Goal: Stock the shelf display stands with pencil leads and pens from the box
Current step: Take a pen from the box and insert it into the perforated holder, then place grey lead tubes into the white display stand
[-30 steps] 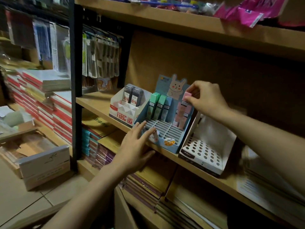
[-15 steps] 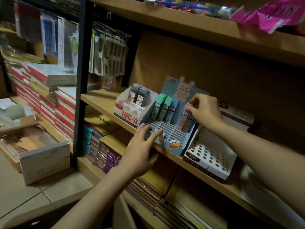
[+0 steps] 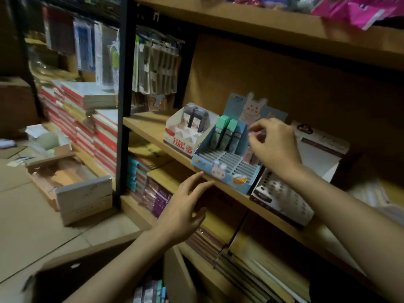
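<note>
A blue bunny display stand [image 3: 226,174] sits on the middle shelf [image 3: 146,125]. Its back row holds green and blue pencil lead cases [image 3: 225,133] and, further right, pink cases [image 3: 249,154]. My right hand [image 3: 276,145] hovers just above the pink cases with loosely curled fingers and nothing visibly in them. My left hand [image 3: 185,207] is spread open below the shelf's front edge, apart from the stand. At the bottom edge an open cardboard box [image 3: 91,265] shows several coloured lead cases [image 3: 150,291] inside.
A white-and-red stand [image 3: 178,138] with dark grey lead cases [image 3: 194,120] stands left of the blue one. A white stand with round holes [image 3: 282,200] stands to its right. Stacked notebooks [image 3: 83,114] and a floor box [image 3: 83,193] lie left.
My right hand pushed a pink case down into the stand's back row and let go of it. My left hand left the stand's front and dropped below the shelf edge.
</note>
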A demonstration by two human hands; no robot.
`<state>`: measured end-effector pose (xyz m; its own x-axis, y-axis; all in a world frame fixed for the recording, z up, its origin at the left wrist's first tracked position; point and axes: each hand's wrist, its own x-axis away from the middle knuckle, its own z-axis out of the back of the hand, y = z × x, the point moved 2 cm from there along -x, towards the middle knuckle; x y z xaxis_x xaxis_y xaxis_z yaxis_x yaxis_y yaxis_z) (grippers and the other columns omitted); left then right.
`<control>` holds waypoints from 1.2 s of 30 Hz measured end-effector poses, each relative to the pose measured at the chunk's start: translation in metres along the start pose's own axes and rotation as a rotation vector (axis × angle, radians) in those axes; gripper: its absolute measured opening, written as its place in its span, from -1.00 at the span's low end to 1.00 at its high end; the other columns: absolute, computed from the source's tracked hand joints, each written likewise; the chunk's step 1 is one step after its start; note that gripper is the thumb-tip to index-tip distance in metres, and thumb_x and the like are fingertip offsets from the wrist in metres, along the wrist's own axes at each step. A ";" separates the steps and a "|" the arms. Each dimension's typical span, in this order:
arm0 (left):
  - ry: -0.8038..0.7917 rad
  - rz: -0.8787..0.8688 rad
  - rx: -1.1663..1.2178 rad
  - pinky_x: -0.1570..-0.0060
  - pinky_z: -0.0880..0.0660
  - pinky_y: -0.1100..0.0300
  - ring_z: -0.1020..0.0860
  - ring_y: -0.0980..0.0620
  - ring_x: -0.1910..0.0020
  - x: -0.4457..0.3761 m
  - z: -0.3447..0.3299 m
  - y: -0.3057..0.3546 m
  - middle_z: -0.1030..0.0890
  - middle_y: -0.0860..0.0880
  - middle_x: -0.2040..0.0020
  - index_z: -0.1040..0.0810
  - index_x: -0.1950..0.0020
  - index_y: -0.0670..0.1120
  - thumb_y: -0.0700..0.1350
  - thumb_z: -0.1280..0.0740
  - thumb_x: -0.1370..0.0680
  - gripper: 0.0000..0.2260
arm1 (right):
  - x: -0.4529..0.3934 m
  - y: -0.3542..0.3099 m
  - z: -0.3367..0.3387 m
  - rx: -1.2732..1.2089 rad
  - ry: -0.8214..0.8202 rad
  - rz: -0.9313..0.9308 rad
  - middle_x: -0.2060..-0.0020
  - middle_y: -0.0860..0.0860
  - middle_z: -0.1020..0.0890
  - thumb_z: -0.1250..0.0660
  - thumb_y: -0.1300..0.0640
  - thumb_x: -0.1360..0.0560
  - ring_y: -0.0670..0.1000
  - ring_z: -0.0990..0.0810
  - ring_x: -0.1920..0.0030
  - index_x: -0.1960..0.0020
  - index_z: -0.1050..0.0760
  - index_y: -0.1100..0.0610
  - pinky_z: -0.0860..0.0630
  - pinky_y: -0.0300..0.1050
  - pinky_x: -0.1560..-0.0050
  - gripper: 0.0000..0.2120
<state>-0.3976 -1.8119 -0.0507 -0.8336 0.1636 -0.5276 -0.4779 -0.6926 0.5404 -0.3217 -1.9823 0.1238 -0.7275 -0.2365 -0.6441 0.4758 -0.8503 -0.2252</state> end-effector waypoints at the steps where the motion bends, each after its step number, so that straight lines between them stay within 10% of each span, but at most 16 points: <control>1: 0.006 0.039 0.026 -0.35 -0.32 0.22 -0.21 0.09 -0.47 0.012 0.001 -0.005 -0.19 0.02 -0.51 -0.31 -0.46 0.07 -0.12 -0.37 -0.51 -0.46 | 0.014 -0.012 -0.002 -0.119 -0.009 0.003 0.09 -0.06 -0.63 -0.36 0.17 -0.52 -0.12 -0.60 0.13 0.01 -0.63 0.06 -0.54 -0.34 0.10 -0.91; 6: 0.032 0.634 0.169 -0.25 -0.43 0.05 -0.51 -0.08 -0.21 0.110 -0.009 -0.053 -0.53 -0.12 -0.20 -0.54 -0.21 -0.15 -0.27 -0.36 -0.49 -0.71 | 0.131 -0.070 -0.084 -0.333 -0.596 0.200 0.26 -0.16 -0.66 -0.42 0.02 -0.45 -0.21 -0.62 0.20 0.09 -0.65 -0.03 -0.53 -0.32 0.19 -0.93; 12: 0.032 1.346 0.091 -0.03 -0.52 0.18 -0.57 -0.05 -0.10 0.267 -0.067 -0.091 -0.56 -0.14 -0.23 -0.46 -0.35 -0.12 -0.22 -0.31 -0.55 -0.65 | 0.300 -0.074 -0.215 -0.224 -1.276 -0.014 -0.32 0.10 -0.46 -0.32 0.10 -0.57 0.10 -0.48 -0.28 -0.40 -0.42 0.09 -0.47 -0.03 -0.26 -0.59; 18: -0.338 1.395 -0.032 -0.46 -0.14 -0.04 -0.07 -0.20 -0.52 0.324 -0.130 -0.089 -0.03 -0.10 -0.58 -0.12 -0.55 0.04 -0.04 -0.28 -0.58 -0.42 | 0.398 -0.051 -0.271 -0.114 -1.363 -0.195 -0.55 0.06 -0.08 -0.31 0.07 -0.58 0.18 -0.13 -0.53 -0.55 -0.14 -0.07 -0.18 0.11 -0.50 -0.39; 22: -0.373 1.359 -0.093 -0.48 -0.08 -0.05 0.11 -0.18 -0.55 0.335 -0.146 -0.098 0.20 -0.05 -0.59 -0.01 -0.58 0.10 0.00 -0.29 -0.58 -0.35 | 0.411 -0.047 -0.293 -0.098 -1.305 -0.179 -0.44 0.02 -0.32 -0.30 0.02 -0.58 0.10 -0.32 -0.43 -0.49 -0.28 -0.07 -0.29 0.08 -0.40 -0.50; 28: -0.125 1.365 -0.138 -0.33 -0.31 0.13 -0.17 -0.10 -0.47 0.331 -0.152 -0.103 -0.12 -0.11 -0.52 -0.32 -0.43 0.03 -0.03 -0.33 -0.56 -0.56 | 0.408 -0.062 -0.322 -0.174 -1.267 -0.295 0.06 0.05 -0.66 -0.30 -0.01 -0.58 0.08 -0.63 0.06 -0.31 -0.43 0.06 -0.50 -0.15 0.15 -0.67; 36: 0.014 1.550 -0.106 0.09 -0.48 0.08 -0.55 -0.16 -0.09 0.303 -0.147 -0.139 -0.55 -0.16 -0.12 -0.31 -0.22 -0.14 -0.24 -0.36 -0.51 -0.66 | 0.411 -0.067 -0.343 -0.074 -1.255 -0.304 0.03 0.09 -0.62 -0.43 0.19 -0.49 0.11 -0.63 0.02 -0.21 -0.40 0.13 -0.59 -0.06 0.09 -0.65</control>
<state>-0.5428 -1.7690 -0.3819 -0.4738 -0.7401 0.4773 0.8401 -0.2175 0.4969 -0.4832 -1.8609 -0.3770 -0.7555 -0.3508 0.5533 0.2070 -0.9291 -0.3064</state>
